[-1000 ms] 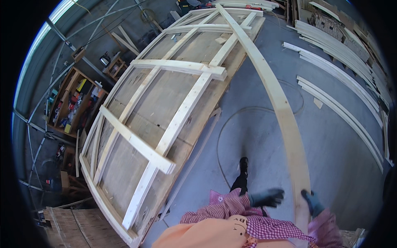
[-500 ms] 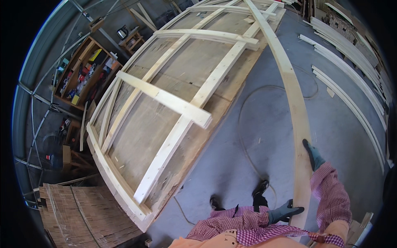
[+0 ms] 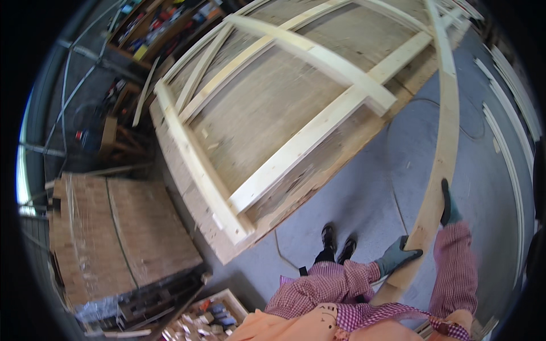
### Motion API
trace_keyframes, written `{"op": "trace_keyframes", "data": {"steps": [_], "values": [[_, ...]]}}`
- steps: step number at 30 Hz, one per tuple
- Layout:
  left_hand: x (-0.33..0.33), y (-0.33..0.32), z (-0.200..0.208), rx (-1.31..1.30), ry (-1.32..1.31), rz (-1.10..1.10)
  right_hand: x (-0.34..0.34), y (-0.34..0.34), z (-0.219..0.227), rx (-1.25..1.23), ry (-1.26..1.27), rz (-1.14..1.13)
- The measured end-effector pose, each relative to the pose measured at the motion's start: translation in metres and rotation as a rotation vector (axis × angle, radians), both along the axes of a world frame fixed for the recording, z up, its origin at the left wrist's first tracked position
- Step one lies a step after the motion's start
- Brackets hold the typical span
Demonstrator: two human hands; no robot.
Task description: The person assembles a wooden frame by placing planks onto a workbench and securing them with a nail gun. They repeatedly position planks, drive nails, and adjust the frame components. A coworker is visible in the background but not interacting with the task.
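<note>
Holding the plank (image 3: 448,119), 1 to 5 o'clock | my left hand (image 3: 398,257), 4 o'clock, pinching its edge | right hand (image 3: 451,210), 3 o'clock, against the other edge, closure hidden, can't tell | wooden frame (image 3: 301,149) now nearer, 12 o'clock; I judge the plank mid-carry

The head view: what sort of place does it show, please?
Probably a woodworking workshop: a large timber frame, a long held plank and more long strips on the floor suggest it.
</note>
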State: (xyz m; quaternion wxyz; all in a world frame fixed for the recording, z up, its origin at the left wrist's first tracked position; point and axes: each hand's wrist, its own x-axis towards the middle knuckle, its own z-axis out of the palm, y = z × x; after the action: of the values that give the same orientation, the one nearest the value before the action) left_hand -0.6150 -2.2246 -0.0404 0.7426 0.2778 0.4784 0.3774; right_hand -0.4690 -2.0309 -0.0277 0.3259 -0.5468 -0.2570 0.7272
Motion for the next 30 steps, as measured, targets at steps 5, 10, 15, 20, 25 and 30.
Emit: {"op": "trace_keyframes", "data": {"steps": [5, 10, 15, 20, 25, 30], "values": [[-0.07, -0.013, 0.008, 0.034, -0.043, 0.036, -0.084, -0.072, 0.031, -0.074, -0.006, -0.081], [-0.217, -0.035, 0.068, -0.001, -0.432, 0.151, -0.189, -0.068, 0.03, -0.12, 0.258, -0.017], [-0.421, -0.099, 0.076, 0.138, -0.639, 0.668, -0.372, -0.079, 0.058, -0.147, 0.255, 0.09], [-0.592, -0.247, 0.12, 0.364, 0.649, 1.319, -0.551, -0.051, 0.036, -0.194, 0.515, 0.214], [-0.56, -0.29, 0.189, 0.259, 0.765, 1.903, -0.759, -0.019, 0.039, -0.047, 0.755, 0.307], [-0.491, -0.219, 0.095, 0.054, 0.188, 1.808, -0.818, -0.006, 0.047, -0.058, -0.06, 0.95]]}}
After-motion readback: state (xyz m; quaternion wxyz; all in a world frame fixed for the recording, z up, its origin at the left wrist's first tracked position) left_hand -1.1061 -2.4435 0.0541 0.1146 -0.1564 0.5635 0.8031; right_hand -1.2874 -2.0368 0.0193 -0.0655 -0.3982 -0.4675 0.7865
